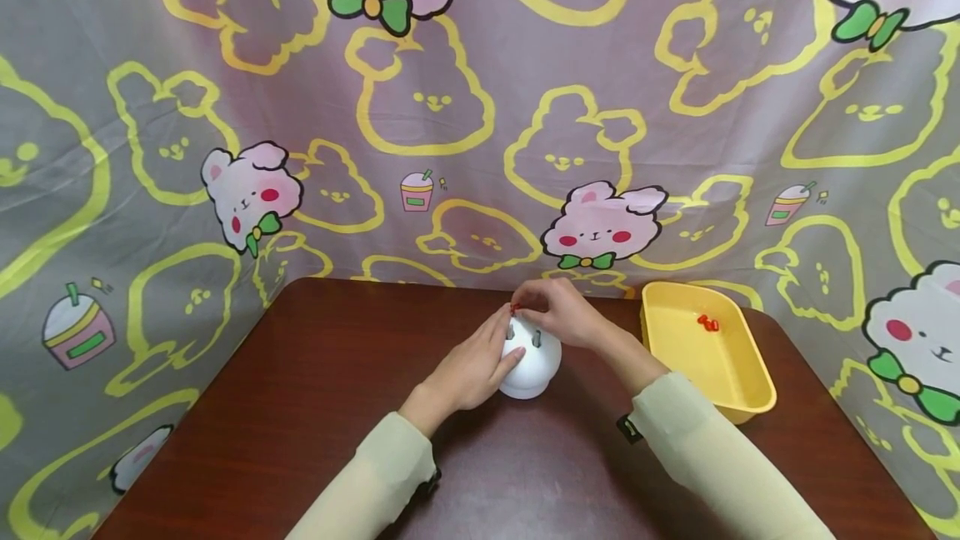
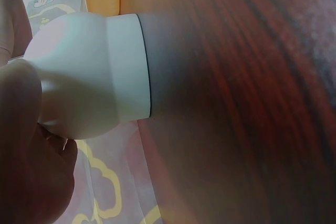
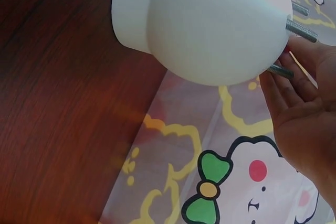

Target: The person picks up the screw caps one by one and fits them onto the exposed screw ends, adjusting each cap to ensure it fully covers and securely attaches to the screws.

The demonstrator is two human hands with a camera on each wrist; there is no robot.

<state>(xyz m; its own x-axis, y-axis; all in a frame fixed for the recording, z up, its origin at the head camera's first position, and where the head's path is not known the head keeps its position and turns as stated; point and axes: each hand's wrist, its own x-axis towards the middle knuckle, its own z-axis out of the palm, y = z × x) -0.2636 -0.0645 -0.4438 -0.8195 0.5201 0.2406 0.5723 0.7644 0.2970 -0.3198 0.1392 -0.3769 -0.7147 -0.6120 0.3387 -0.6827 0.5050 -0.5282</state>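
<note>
A white, dome-topped piece (image 1: 534, 369) stands upright on its round base on the brown table. Threaded metal studs (image 3: 302, 31) stick out of its top. My left hand (image 1: 472, 369) grips the dome from the left, thumb across its front and fingers around the far side; those fingers are partly hidden. Above the dome, my right hand (image 1: 566, 312) pinches a small red piece (image 1: 515, 307) by the far stud. Only a sliver of red shows in the right wrist view, behind the dome's edge, so its exact shape is hidden.
To the right on the table sits a yellow tray (image 1: 759, 369) with several small red pieces (image 1: 707, 322) inside. The right forearm passes close by its near-left side. A patterned cloth (image 1: 465, 132) hangs behind the table and along both sides.
</note>
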